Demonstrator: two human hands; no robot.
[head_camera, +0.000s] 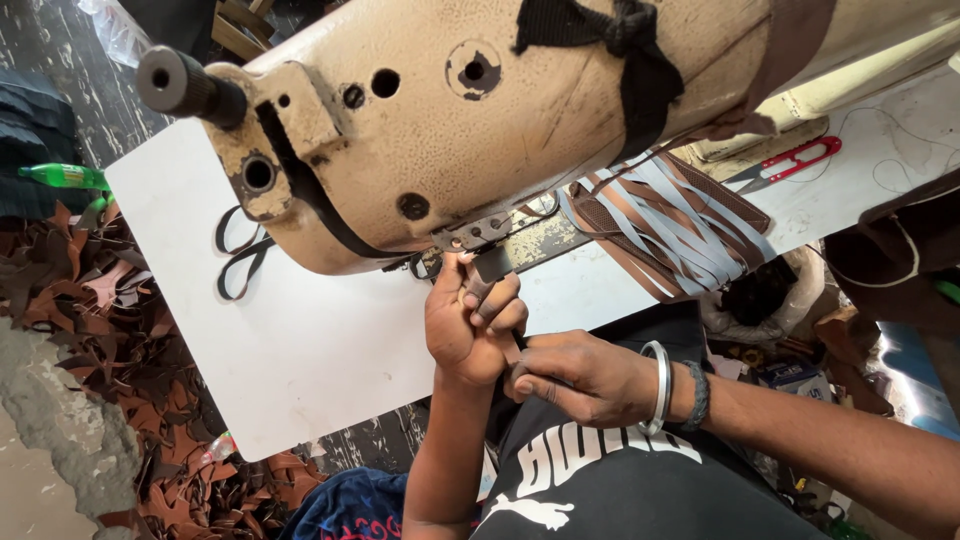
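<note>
Strap (492, 268) half-hidden by left hand (462, 325)

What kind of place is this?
Probably a small leather stitching workshop: an old cream sewing machine on a white table, brown and grey cut straps piled beside it, and leather scraps heaped on the floor.

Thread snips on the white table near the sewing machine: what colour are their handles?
Red, seen clearly in the head view: the small red-handled thread snips lie on the white table.

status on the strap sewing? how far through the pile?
Nothing clearly finished shows. In hand: left hand feeds a brown strap at the sewing machine foot; right hand grips its tail. Left: a strap pile on the white table, beside red snips.
</note>
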